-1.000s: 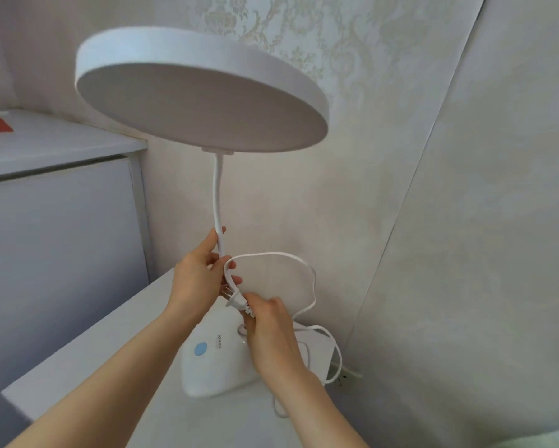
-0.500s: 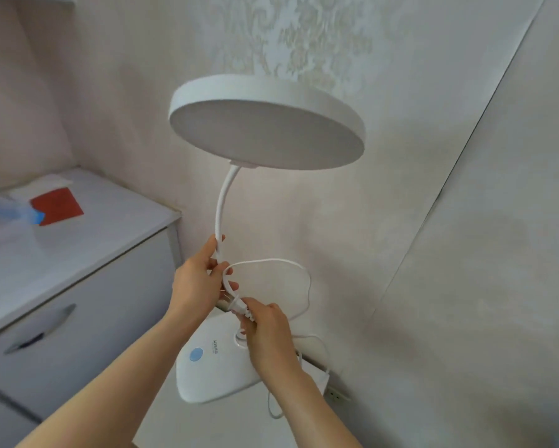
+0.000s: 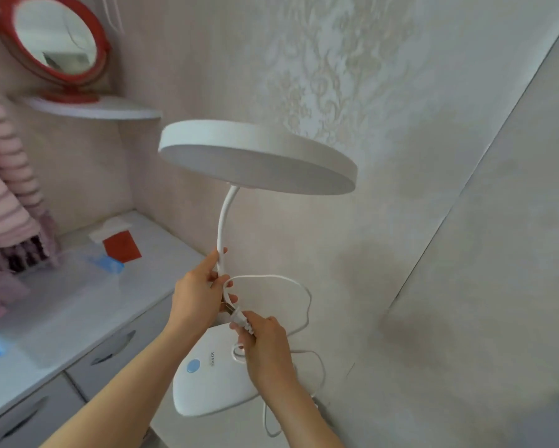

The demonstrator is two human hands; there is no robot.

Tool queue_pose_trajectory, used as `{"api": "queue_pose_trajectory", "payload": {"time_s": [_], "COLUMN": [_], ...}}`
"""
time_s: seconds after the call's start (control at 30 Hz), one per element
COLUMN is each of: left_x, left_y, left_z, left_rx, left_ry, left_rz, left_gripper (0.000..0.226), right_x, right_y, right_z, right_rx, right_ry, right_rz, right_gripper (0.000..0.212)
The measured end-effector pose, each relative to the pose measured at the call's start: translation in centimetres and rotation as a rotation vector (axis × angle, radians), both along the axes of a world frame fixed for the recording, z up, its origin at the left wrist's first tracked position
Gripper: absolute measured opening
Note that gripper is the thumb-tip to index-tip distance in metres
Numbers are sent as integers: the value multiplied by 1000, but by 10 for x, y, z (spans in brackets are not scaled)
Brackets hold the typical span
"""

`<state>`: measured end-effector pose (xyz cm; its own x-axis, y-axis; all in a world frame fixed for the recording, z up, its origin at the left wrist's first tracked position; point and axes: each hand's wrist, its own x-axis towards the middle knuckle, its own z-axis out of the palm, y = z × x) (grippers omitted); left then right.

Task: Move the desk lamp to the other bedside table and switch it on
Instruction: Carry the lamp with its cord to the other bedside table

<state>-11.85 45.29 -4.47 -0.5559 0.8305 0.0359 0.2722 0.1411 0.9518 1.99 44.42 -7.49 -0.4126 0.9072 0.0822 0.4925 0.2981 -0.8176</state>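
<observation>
- Left hand (image 3: pixel 197 295): the fingers and thumb are curled round the lower part of the flexible neck (image 3: pixel 222 221) of the desk lamp (image 3: pixel 258 156) and carry it upright.
- Right hand (image 3: pixel 267 345): the fingertips pinch the plug (image 3: pixel 242 321) just below the left hand. The metal pins are bare and point up toward the left palm.
- Cord (image 3: pixel 291 281): 1 slack loop runs from the plug out to the right. More slack hangs below the base (image 3: pixel 207 392). The far end of the cord is hidden behind the right forearm.
- Base: no surface shows under it, so the lamp appears to be held in the air in front of the wall. The blue button (image 3: pixel 193 366) on the base faces the person and is untouched.
- Lamp head: the round underside is grey and unlit.
- Cabinet (image 3: pixel 78 305): a white unit with drawers stands to the left, near the lamp but not touching it. It carries a red card (image 3: pixel 121 247). It cannot be determined whether this unit is the starting table or the target table.
- Further out: a red-framed mirror (image 3: pixel 55 46) stands on a wall shelf (image 3: pixel 110 111).
- Status, as judged: 2 steps appear done, since the plug is out of any socket and the lamp is lifted.
- Outstanding, as judged: 3 steps. Set the base on the other bedside table, insert the plug in a socket, press the blue button.
</observation>
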Motion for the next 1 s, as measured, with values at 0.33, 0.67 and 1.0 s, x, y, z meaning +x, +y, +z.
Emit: {"api": "queue_pose_trajectory", "payload": {"time_s": [0.33, 0.67, 1.0], "left_x": [-35, -76, -123], "left_y": [-67, -123, -171], "left_z": [77, 109, 113], "left_rx": [20, 5, -19], "left_ry": [67, 183, 258], "left_rz": [34, 166, 430], "left_gripper": [49, 29, 31], "right_x": [-40, -91, -155], "right_y": [-57, -90, -105], "right_z": [64, 80, 81], "right_rx": [82, 100, 179], "right_ry": [-22, 32, 28], "right_rz": [25, 115, 357], "right_gripper": [24, 24, 22]}}
